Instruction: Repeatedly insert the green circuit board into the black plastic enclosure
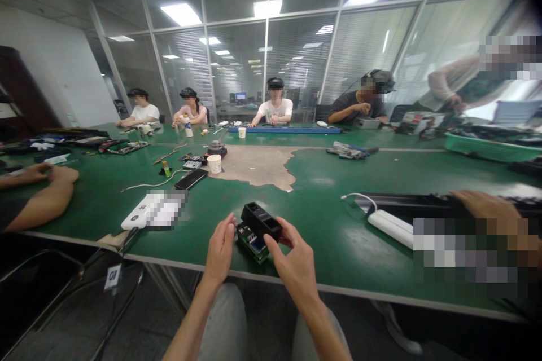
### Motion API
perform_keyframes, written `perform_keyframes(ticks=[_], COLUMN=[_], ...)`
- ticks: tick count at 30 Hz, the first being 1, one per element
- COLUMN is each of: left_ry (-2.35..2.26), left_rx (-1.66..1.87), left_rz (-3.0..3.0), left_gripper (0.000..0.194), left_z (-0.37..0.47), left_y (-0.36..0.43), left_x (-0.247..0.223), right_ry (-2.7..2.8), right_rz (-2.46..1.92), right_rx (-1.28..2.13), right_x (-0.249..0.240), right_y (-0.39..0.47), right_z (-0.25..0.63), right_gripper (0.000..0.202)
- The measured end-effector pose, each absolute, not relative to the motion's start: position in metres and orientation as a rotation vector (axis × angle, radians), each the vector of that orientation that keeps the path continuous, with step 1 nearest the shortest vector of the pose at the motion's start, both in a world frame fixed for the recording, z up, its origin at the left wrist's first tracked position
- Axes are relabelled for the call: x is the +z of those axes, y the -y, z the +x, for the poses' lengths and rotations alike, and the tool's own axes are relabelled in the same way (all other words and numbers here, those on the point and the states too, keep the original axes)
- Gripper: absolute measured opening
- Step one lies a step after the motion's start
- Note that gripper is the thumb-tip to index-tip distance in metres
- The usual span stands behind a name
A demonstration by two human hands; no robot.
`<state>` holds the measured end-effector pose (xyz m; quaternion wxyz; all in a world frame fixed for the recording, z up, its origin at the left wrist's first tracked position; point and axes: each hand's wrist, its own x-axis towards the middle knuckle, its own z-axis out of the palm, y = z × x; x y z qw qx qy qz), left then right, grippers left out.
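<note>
My right hand grips the right end of a black plastic housing between thumb and fingers. The housing has rectangular openings and is tilted above a green circuit board. Chips and a small bluish screen-like part show on the board, near the table's front edge. Whether housing and board touch, I cannot tell. Just left of them, my left hand is upright with its fingers stretched out, palm towards the board, holding nothing.
Left of my hands are a white power bank, a black phone and a paper cup. At right lie a white device with a cable, gloves and a green basket. People's arms rest at both sides.
</note>
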<state>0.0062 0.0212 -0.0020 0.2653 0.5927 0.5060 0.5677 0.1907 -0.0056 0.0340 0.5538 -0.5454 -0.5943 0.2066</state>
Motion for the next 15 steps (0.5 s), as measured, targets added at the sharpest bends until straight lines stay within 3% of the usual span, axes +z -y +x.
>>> perform_keyframes(ticks=[15], left_ry=[-1.363], left_rx=[1.515], left_rz=[1.607], left_gripper=[0.048], left_z=[0.003], left_y=[-0.022], left_x=[-0.004], right_ry=[1.710], right_rz=[-1.354], right_rx=[0.197], right_x=[0.017], right_y=[0.018], right_z=[0.175], right_gripper=[0.046])
